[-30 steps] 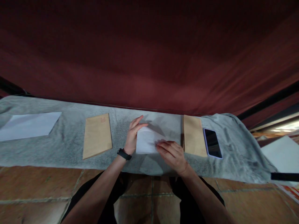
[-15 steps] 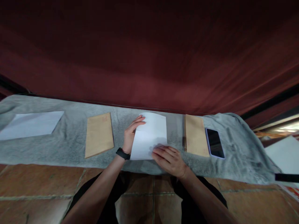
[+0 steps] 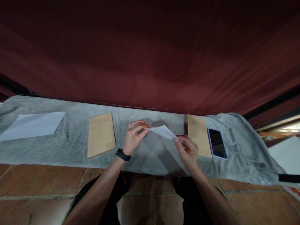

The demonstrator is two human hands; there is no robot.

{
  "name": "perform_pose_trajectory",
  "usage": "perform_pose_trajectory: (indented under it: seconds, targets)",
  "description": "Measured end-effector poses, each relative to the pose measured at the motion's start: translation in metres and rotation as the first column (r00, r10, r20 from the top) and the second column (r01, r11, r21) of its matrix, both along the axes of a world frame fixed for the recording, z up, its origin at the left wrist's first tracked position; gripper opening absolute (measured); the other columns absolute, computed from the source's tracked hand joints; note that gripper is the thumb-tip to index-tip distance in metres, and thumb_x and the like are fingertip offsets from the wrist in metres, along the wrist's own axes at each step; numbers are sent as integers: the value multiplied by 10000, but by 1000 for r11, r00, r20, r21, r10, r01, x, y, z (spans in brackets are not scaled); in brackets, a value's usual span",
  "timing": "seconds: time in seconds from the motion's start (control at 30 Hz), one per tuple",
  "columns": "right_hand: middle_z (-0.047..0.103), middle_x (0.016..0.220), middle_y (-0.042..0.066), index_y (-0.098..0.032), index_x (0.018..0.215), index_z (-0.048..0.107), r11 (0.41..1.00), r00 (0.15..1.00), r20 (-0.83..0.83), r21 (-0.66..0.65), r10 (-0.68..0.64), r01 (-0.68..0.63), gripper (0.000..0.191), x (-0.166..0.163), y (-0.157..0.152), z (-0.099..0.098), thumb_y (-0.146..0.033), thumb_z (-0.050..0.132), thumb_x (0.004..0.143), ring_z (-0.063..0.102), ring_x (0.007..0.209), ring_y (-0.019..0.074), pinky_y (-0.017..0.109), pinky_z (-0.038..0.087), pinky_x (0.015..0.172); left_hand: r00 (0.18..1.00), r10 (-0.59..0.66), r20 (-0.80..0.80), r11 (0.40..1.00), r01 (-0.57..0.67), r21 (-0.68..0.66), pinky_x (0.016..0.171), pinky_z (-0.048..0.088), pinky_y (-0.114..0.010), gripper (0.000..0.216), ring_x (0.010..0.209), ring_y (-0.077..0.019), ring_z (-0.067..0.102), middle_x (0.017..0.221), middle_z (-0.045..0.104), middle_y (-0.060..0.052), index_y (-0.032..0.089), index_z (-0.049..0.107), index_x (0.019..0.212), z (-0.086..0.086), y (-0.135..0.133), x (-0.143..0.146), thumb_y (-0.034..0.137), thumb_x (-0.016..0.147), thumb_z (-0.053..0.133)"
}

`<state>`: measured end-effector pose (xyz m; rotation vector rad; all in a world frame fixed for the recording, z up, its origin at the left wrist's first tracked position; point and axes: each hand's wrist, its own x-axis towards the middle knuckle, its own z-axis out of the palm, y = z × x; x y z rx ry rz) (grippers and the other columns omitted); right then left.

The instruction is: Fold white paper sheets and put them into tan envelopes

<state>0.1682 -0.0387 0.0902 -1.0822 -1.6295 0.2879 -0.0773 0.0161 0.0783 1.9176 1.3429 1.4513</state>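
Observation:
A folded sheet of white paper (image 3: pixel 163 131) is held up above the grey cloth (image 3: pixel 150 161), tilted so that it looks narrow from here. My left hand (image 3: pixel 136 134), with a black band on its wrist, pinches the paper's left end between thumb and fingers. At the other end, the thumb and fingers of my right hand (image 3: pixel 187 150) grip the paper's right corner. To the left of my left hand lies a brown envelope (image 3: pixel 101 136). More brown envelopes (image 3: pixel 199 134) lie in a pile just beyond my right hand, which partly covers their left side.
White paper sheets (image 3: pixel 34 125) lie at the cloth's left end. A phone (image 3: pixel 217 143) with a pale purple case rests right of the envelope pile. Behind the cloth rises a dark red fabric (image 3: pixel 150 78). Below is a tiled floor (image 3: pixel 35 184).
The white paper has been lifted off the cloth and tilted from flat to nearly edge-on. My right hand has moved right and up to the paper's right corner.

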Motion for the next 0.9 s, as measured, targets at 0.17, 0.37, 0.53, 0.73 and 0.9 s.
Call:
perform_pose_trajectory:
  seconds: [0.17, 0.37, 0.53, 0.73, 0.9]
  targets:
    - [691, 743, -8, -213, 865, 732, 957, 927, -333, -279, -173, 79, 197, 15, 19, 5, -411, 721, 863, 588, 652, 149, 251, 453, 581, 994, -20, 105, 964, 47, -261, 780, 507, -290, 236, 790, -182, 651, 836, 736, -20, 215, 732, 830, 5, -4, 10, 448, 843, 698]
    - [682, 813, 1, -199, 914, 714, 935, 799, -572, -352, -184, -36, 277, 16, 42, 1, -454, 731, 806, 578, 740, 156, 268, 448, 679, 967, -53, 251, 921, 144, -362, 654, 456, -234, 237, 700, -146, 595, 752, 691, 1, 192, 702, 800, 11, -2, 16, 429, 807, 707]
    - [732, 952, 52, -217, 1154, 666, 894, 682, -720, -382, -129, -234, 445, 16, 51, -5, -533, 668, 842, 674, 882, 216, 354, 524, 793, 928, -12, 372, 882, 186, -434, 602, 421, -217, 271, 639, -118, 559, 729, 673, 13, 182, 660, 794, 11, 4, 19, 444, 769, 726]
    - [758, 1049, 105, -209, 1094, 681, 804, 697, -716, -436, -38, -404, 473, 16, 53, -19, -609, 516, 905, 706, 963, 250, 423, 557, 874, 840, 170, 516, 786, 201, -585, 525, 418, -213, 345, 556, -111, 571, 709, 672, 45, 213, 636, 957, 6, 7, 13, 360, 681, 780]
    - [753, 1092, 110, -201, 1111, 673, 766, 734, -672, -522, -98, -375, 466, 15, 55, -35, -590, 555, 884, 707, 977, 243, 403, 561, 867, 761, 242, 601, 650, 333, -683, 511, 461, -230, 652, 568, -135, 629, 762, 717, 28, 240, 601, 1252, -4, 6, 7, 153, 623, 751]
